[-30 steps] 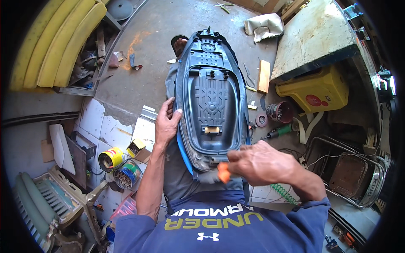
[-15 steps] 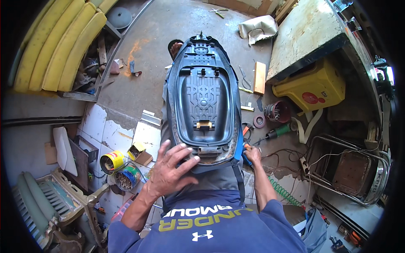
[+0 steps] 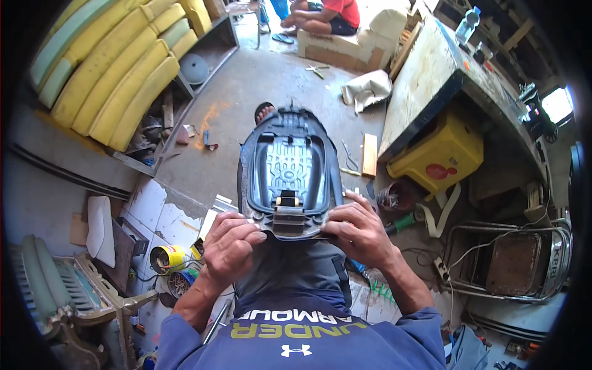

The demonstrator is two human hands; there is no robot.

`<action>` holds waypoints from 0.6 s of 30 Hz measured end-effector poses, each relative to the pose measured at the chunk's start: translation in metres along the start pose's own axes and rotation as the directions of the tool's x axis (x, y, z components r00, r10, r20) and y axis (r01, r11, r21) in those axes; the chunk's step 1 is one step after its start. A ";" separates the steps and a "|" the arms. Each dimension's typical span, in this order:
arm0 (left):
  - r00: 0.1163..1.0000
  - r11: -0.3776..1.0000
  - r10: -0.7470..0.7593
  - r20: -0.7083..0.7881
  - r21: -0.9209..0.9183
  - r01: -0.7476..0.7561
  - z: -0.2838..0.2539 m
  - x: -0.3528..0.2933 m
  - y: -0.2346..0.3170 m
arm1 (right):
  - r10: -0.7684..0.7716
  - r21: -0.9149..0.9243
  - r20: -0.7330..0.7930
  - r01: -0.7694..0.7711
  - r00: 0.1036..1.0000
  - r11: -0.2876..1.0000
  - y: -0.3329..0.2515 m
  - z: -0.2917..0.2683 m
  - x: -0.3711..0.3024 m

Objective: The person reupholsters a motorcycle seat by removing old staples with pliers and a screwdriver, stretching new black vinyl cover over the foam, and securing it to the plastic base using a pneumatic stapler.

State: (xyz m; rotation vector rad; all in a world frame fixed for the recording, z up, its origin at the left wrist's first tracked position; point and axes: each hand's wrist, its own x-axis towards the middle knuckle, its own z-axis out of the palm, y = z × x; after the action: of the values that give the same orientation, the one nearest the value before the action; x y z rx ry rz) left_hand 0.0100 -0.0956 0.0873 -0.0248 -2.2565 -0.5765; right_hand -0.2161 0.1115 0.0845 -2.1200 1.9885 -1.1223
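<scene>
A motorcycle seat [image 3: 288, 166] lies upside down across my lap, its black ribbed plastic base facing up and dark cover material around the rim. My left hand [image 3: 233, 243] is closed on the near left edge of the seat, thumb toward the hinge bracket [image 3: 292, 217]. On the near right edge, my right hand [image 3: 359, 227] grips the rim with bent fingers. The undersides of both grips are hidden. Below my right wrist, partly covered, is a blue tool [image 3: 358, 266] close to a green coiled hose [image 3: 383, 290].
Yellow foam pads [image 3: 132, 98] are stacked at far left. Tins [image 3: 166, 259] stand on the left floor. To the right are a wooden block [image 3: 369, 155], a yellow plastic stool [image 3: 441, 154] under a bench, and a folded metal chair [image 3: 509, 262]. A person in red [image 3: 336, 13] sits at the back.
My right hand has let go of the blue and orange tool and come up to the seat's near right edge. My left hand has closed on the left edge. The view has tilted upward.
</scene>
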 end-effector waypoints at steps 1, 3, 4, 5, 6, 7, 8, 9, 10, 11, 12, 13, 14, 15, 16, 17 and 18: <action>0.999 0.998 -0.023 -0.023 -0.066 0.021 -0.007 0.005 0.004 | 0.020 0.030 -0.042 -0.019 0.999 0.999 -0.005 -0.002 0.000; 0.996 0.979 -0.059 -0.068 -0.197 0.044 -0.017 0.016 0.002 | 0.056 0.085 -0.131 -0.045 0.990 0.995 -0.011 -0.007 0.005; 0.984 0.943 -0.177 -0.011 -0.290 0.166 -0.021 0.010 -0.002 | 0.002 0.037 -0.151 0.003 0.989 0.999 -0.011 -0.009 0.009; 0.962 0.903 -0.268 0.054 -0.333 0.270 -0.021 0.010 -0.007 | -0.007 0.052 -0.150 0.015 0.989 0.999 -0.008 -0.012 0.010; 0.959 0.934 -0.261 0.107 -0.224 0.279 -0.024 0.010 -0.010 | -0.016 0.079 -0.151 0.028 0.988 0.996 -0.004 -0.011 0.010; 0.952 0.954 -0.260 0.160 -0.112 0.279 -0.026 0.011 -0.013 | -0.025 0.105 -0.153 0.041 0.988 0.994 -0.004 -0.010 0.011; 0.965 0.983 -0.177 0.193 -0.013 0.183 -0.030 0.012 -0.015 | -0.034 0.065 -0.189 0.047 0.981 0.997 -0.009 -0.009 0.011; 0.967 0.982 -0.180 0.180 -0.030 0.188 -0.030 0.007 -0.013 | -0.020 0.045 -0.171 0.028 0.985 0.999 -0.016 -0.006 0.005; 0.969 0.980 -0.182 0.166 -0.046 0.192 -0.030 0.003 -0.010 | -0.025 0.034 -0.189 0.032 0.982 0.999 -0.019 -0.008 0.005; 0.971 0.979 -0.185 0.152 -0.062 0.196 -0.031 0.000 -0.007 | -0.031 0.024 -0.209 0.036 0.978 0.999 -0.024 -0.011 0.007; 0.973 0.971 -0.213 0.092 -0.094 0.221 -0.032 0.007 -0.006 | -0.050 -0.017 -0.214 0.048 0.975 0.999 -0.027 -0.014 0.009; 0.970 0.966 -0.236 0.051 -0.093 0.240 -0.030 0.011 -0.004 | -0.070 -0.059 -0.220 0.059 0.973 0.997 -0.030 -0.017 0.009; 0.966 0.961 -0.259 0.009 -0.093 0.258 -0.028 0.014 -0.003 | -0.091 -0.101 -0.225 0.069 0.970 0.992 -0.032 -0.019 0.010; 0.961 0.959 -0.273 -0.033 -0.089 0.269 -0.027 0.020 0.001 | -0.091 -0.094 -0.250 0.070 0.964 0.993 -0.032 -0.020 0.010; 0.961 0.966 -0.258 -0.095 -0.052 0.254 -0.030 0.033 0.009 | -0.090 -0.087 -0.275 0.069 0.957 0.994 -0.029 -0.020 0.010; 0.968 0.966 -0.246 -0.039 -0.086 0.242 -0.030 0.029 0.007 | -0.088 -0.081 -0.299 0.067 0.950 0.994 -0.028 -0.021 0.010; 0.972 0.965 -0.233 0.022 -0.115 0.234 -0.030 0.020 0.003 | -0.109 -0.071 -0.322 0.091 0.940 0.993 -0.028 -0.020 0.010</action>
State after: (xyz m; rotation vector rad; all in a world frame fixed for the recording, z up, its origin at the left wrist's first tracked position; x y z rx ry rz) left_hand 0.0183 -0.1084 0.1205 0.1835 -2.2464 -0.8343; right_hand -0.2029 0.1171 0.1178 -2.2068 2.0779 -1.5437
